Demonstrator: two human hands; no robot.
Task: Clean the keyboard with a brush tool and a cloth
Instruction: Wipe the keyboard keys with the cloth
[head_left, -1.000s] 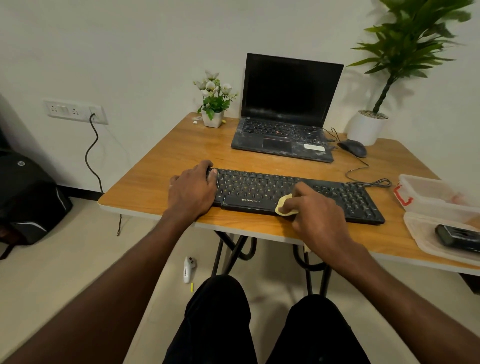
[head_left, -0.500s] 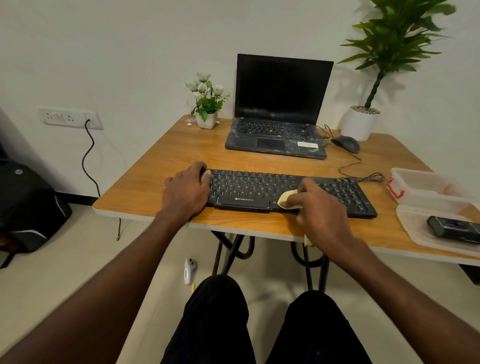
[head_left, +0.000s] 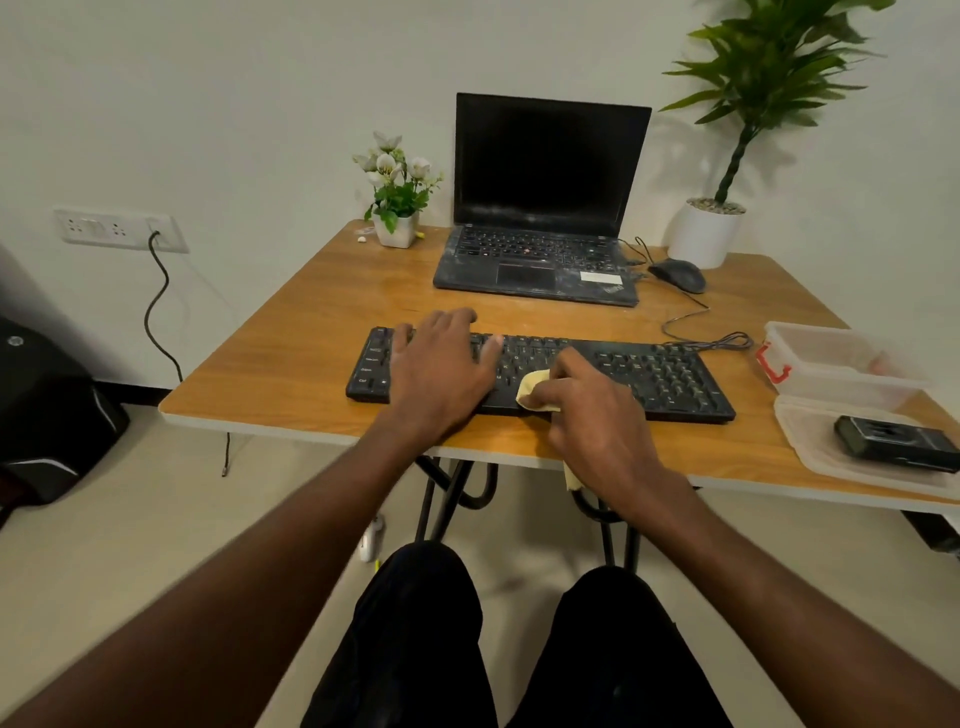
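Curled around a soft yellow cloth (head_left: 535, 391), the right hand (head_left: 597, 415) pinches it against the middle of the flat black keyboard (head_left: 670, 382), with one end of the fabric hanging below the wrist past the table's front edge. Beside it the left hand (head_left: 441, 371) lies spread and flat, fingers straight, pressing on the left half of the keys and holding nothing. This slim rectangular keyboard sits close to the near edge of the glossy wood-grain table (head_left: 311, 332), its thin cable looping off the far right corner. Bare tabletop lies to its left and in a strip behind it. To the right, a clear plastic box (head_left: 841, 364) with a red latch stands near the table's edge, and its lid (head_left: 810, 441) in front carries a dark boxy device (head_left: 898, 441). Farther back an open, dusty laptop (head_left: 545, 208) faces the person, with a black mouse (head_left: 678, 274) to its right, a small white flower pot (head_left: 397, 228) to its left, and a tall leafy plant (head_left: 727, 171) in a round white pot at the far right corner.
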